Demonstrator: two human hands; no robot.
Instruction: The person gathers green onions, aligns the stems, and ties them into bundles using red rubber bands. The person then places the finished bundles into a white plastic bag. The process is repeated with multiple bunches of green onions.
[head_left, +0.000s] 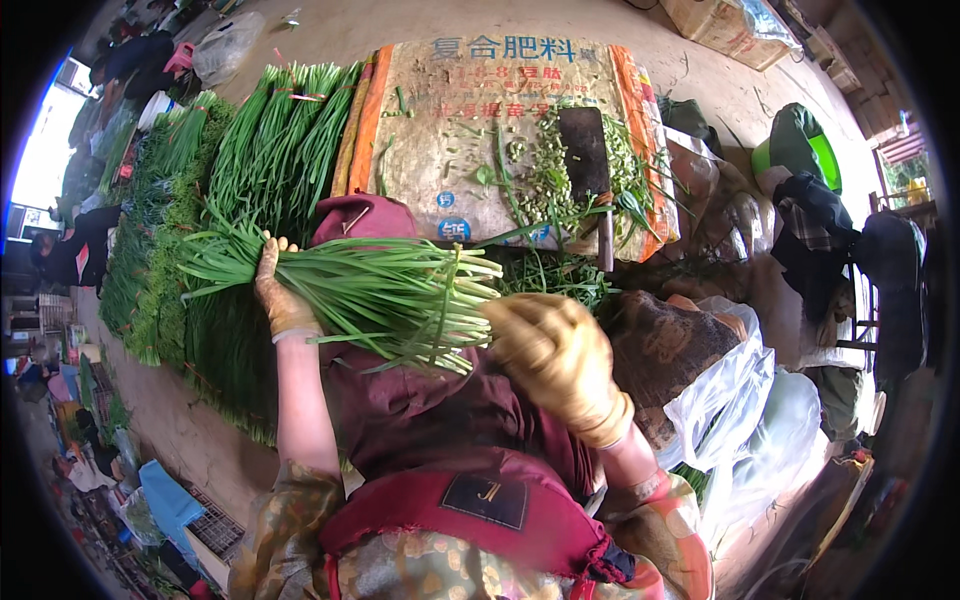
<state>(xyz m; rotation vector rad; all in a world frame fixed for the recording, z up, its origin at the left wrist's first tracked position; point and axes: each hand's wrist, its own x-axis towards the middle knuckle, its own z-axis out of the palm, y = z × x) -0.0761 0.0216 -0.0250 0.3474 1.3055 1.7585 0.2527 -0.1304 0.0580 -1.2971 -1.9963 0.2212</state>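
A bunch of garlic chives (375, 289) lies across my lap, its pale cut ends to the right. A green blade (450, 300) runs around it near those ends. My left hand (277, 289), in a stained glove, grips the leafy part. My right hand (559, 360), also gloved, is curled and motion-blurred beside the cut ends; whether it holds something cannot be made out. Before me, a printed fertilizer sack (450, 142) covers a flat work surface. A dark cleaver (585, 154) with a wooden handle lies on it among chopped stem ends (551, 169).
Tied chive bundles (289, 127) are stacked left of the sack, with more greens (150, 247) farther left. To my right sit a worn brown block (660, 352) and clear plastic bags (765, 420). A green bucket (825, 161) stands beyond. Other people (75, 244) are at far left.
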